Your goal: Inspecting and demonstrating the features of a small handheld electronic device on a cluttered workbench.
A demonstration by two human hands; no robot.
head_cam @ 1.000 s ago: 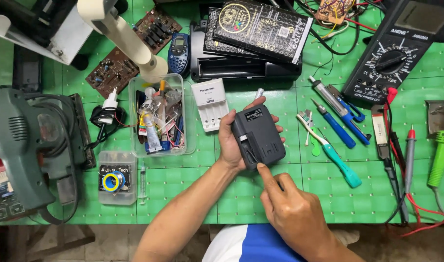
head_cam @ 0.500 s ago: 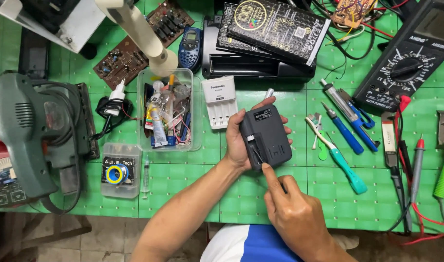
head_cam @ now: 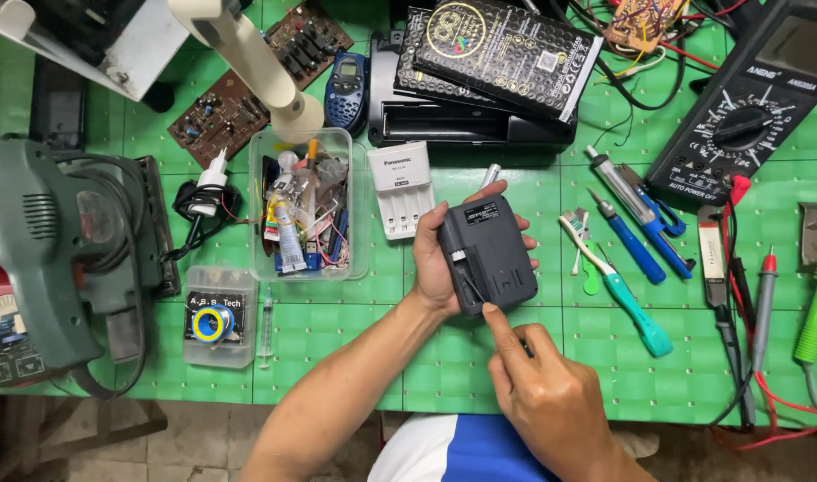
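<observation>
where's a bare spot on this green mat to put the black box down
Barest patch: the near edge of the green mat, between the syringe and the left hand holding the black box. A smaller gap lies beyond the right hand, below the teal toothbrush. The far side and right edge are crowded with boards, screwdrivers and probes.
</observation>
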